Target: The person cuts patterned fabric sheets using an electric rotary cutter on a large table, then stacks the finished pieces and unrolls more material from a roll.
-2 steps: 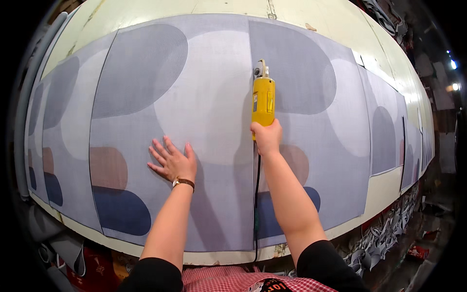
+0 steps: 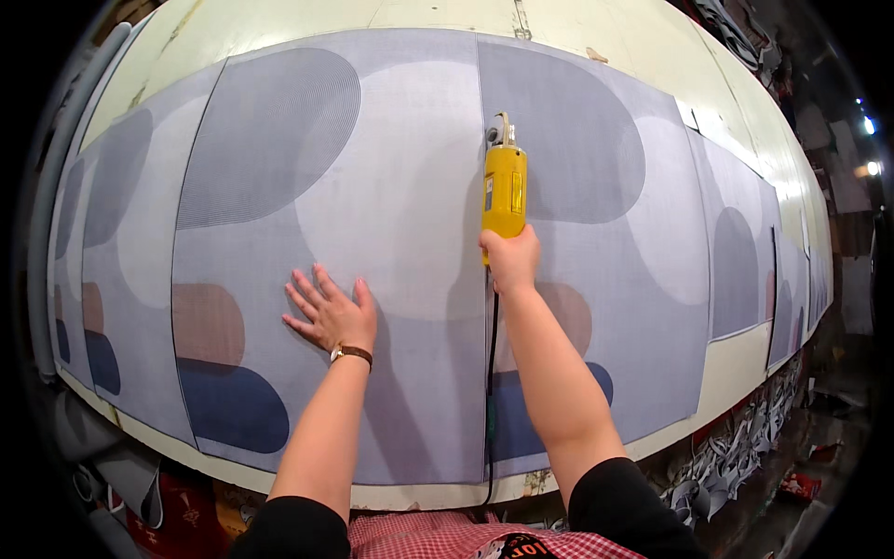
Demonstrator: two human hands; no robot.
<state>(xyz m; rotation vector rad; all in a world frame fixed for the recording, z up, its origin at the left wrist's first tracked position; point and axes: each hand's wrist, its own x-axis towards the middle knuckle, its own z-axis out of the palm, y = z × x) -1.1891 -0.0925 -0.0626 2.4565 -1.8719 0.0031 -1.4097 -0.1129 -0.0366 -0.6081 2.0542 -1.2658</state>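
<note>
My right hand (image 2: 510, 260) grips the rear of a yellow electric cutter (image 2: 504, 191), whose metal head points away from me along a cut line in the cloth. Its black cord (image 2: 491, 373) trails back along the cut toward my body. My left hand (image 2: 332, 312) lies flat with fingers spread on the grey patterned fabric (image 2: 372, 205), left of the cutter. A brown watch strap sits on that wrist. The fabric shows large grey ovals, brown patches and dark blue patches.
The fabric covers a long cream cutting table (image 2: 736, 363) whose near edge runs by my waist. More cut fabric panels (image 2: 745, 242) lie to the right. Printed cloth scraps (image 2: 736, 456) hang below the table's right side. A grey pipe (image 2: 56, 214) runs along the left.
</note>
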